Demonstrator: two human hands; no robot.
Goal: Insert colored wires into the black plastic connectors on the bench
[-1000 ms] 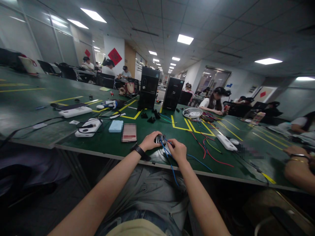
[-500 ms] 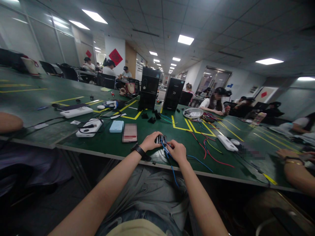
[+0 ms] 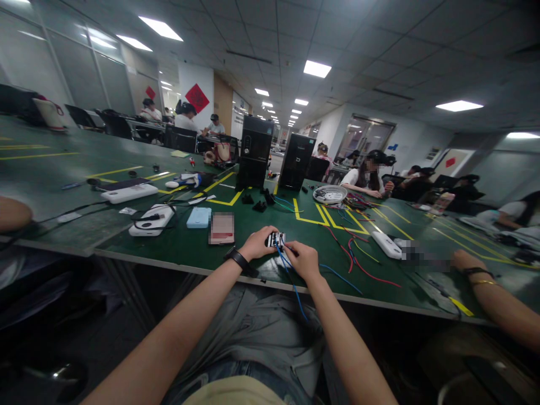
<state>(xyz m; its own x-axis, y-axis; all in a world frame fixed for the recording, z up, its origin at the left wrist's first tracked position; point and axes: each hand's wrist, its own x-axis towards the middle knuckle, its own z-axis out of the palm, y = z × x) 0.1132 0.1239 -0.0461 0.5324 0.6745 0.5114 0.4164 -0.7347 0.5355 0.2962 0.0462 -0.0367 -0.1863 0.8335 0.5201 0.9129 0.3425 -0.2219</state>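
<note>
The long workbench (image 3: 177, 243) is topped with a dark green, faintly glossy mat marked out in yellow tape lines (image 3: 329, 217), and it runs into a wide open-plan room with a grid of grey ceiling panels, flat square lights (image 3: 317, 68) and glass partitions (image 3: 67, 62) along one side. Two black computer towers (image 3: 253, 153) stand on the bench and serve as the landmark here. Well to the far side of them, a red diamond sign (image 3: 197, 98) hangs on a white wall and people sit at other benches. Just right of the towers, a seated person in a white top (image 3: 366, 179) works near a round white plastic basket (image 3: 329, 194). Left of the towers lie two glossy white power banks (image 3: 129, 193) and a matte light-blue one (image 3: 199, 217). Nearer than the towers, the left hand (image 3: 256, 243) pinches a small black-and-white connector (image 3: 276, 240) between fingers and thumb, a black strap (image 3: 238, 259) around that wrist. The right hand (image 3: 304, 260) sits close beside it, fingertips pinched on thin blue wires (image 3: 287, 275) that trail off the bench edge. Loose red wires (image 3: 358, 270) curve across the mat to the right, and another person's forearm (image 3: 498, 301) lies further right
</note>
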